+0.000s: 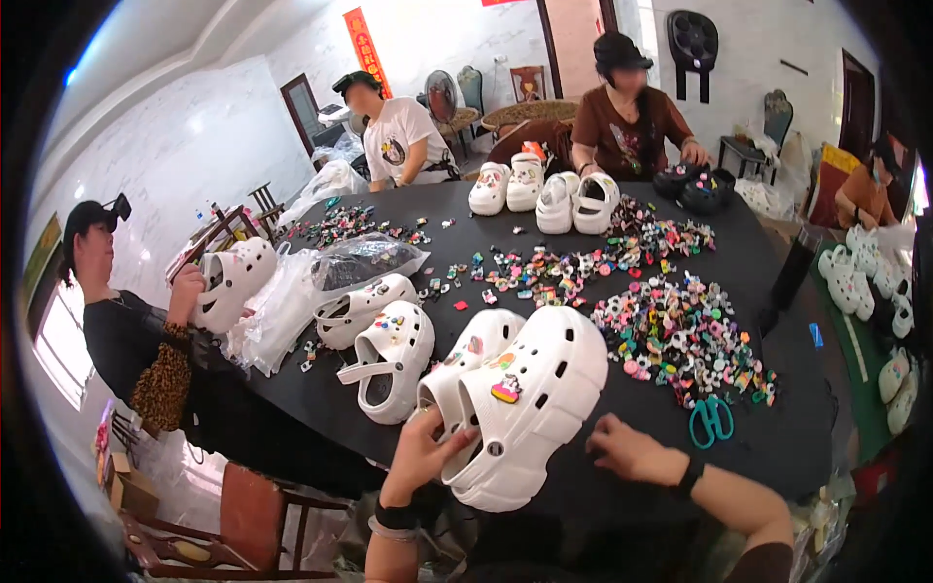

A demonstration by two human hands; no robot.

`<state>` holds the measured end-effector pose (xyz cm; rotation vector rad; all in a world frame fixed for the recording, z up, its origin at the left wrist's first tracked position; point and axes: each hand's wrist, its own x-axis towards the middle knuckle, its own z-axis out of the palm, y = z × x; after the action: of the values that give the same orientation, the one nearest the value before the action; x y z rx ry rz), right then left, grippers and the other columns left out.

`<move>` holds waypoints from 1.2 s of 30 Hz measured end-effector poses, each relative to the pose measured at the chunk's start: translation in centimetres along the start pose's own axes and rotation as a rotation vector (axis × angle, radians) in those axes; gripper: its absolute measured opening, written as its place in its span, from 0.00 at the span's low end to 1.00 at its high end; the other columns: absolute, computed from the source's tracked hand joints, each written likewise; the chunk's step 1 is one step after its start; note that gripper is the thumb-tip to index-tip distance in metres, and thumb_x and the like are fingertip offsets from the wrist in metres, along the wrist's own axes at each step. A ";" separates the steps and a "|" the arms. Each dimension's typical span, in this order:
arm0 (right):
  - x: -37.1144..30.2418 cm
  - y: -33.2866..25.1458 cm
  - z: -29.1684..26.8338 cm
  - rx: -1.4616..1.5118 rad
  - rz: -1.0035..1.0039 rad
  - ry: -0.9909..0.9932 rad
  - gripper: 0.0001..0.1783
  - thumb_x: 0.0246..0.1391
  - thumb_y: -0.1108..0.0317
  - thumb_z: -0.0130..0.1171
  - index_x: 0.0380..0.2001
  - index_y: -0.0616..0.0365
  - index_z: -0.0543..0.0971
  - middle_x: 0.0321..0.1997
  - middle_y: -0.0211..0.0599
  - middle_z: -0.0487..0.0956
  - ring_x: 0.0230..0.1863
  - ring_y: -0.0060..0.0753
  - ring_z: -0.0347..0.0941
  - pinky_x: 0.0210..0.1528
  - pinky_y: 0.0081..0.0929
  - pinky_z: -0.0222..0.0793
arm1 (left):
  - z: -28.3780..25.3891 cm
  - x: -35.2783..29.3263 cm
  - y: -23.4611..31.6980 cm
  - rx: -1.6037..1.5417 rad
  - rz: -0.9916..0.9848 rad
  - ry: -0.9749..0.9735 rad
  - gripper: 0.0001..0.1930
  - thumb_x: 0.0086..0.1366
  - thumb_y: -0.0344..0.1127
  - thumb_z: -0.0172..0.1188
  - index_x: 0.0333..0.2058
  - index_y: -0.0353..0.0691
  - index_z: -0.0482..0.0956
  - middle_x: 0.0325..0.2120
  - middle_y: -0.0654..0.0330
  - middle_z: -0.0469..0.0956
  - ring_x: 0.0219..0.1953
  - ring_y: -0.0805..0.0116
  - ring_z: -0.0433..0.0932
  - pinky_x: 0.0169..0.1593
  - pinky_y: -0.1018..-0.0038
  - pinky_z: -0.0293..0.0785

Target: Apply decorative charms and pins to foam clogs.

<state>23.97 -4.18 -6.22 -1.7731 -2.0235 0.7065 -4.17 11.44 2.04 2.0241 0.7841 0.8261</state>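
My left hand is closed on a chunky white clog, its thumb at the foot opening. The clog is tilted, toe up and to the right, with a few colourful charms on its top. Pressed against its left side is a second white clog, partly hidden; I cannot tell whether my fingers hold that one too. My right hand is just right of the front clog, apart from it, its fingers curled in a pinch. Whatever they may hold is too small to make out.
Loose charms lie in heaps across the black table, with teal-handled scissors near my right hand. More white clogs stand left and at the far edge. A co-worker holds a clog at left; others sit opposite.
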 end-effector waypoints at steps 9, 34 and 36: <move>0.5 5.5 -1.8 -0.179 0.176 0.333 0.12 0.44 0.65 0.61 0.32 0.56 0.73 0.35 0.46 0.68 0.39 0.51 0.67 0.40 0.41 0.65 | -1.1 0.2 1.3 0.639 0.357 -0.331 0.16 0.51 0.44 0.65 0.34 0.40 0.76 0.32 0.57 0.77 0.30 0.57 0.77 0.29 0.68 0.72; -2.5 4.8 -2.4 0.195 0.475 0.347 0.14 0.44 0.63 0.63 0.27 0.62 0.75 0.27 0.43 0.76 0.31 0.42 0.73 0.34 0.33 0.68 | 6.0 -4.8 3.3 0.357 0.221 0.233 0.09 0.57 0.23 0.56 0.37 0.33 0.76 0.33 0.54 0.76 0.37 0.59 0.74 0.44 0.70 0.68; -1.8 4.7 -1.5 0.075 0.458 0.345 0.13 0.45 0.64 0.62 0.27 0.62 0.74 0.29 0.43 0.75 0.33 0.44 0.72 0.36 0.36 0.67 | 6.6 -5.6 3.5 0.284 0.151 0.223 0.06 0.58 0.24 0.55 0.35 0.33 0.76 0.31 0.54 0.77 0.35 0.61 0.75 0.42 0.71 0.68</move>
<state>28.95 -5.33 -7.63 -2.1629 -1.3676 0.5407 -1.59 2.63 0.29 2.2899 0.9248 1.0923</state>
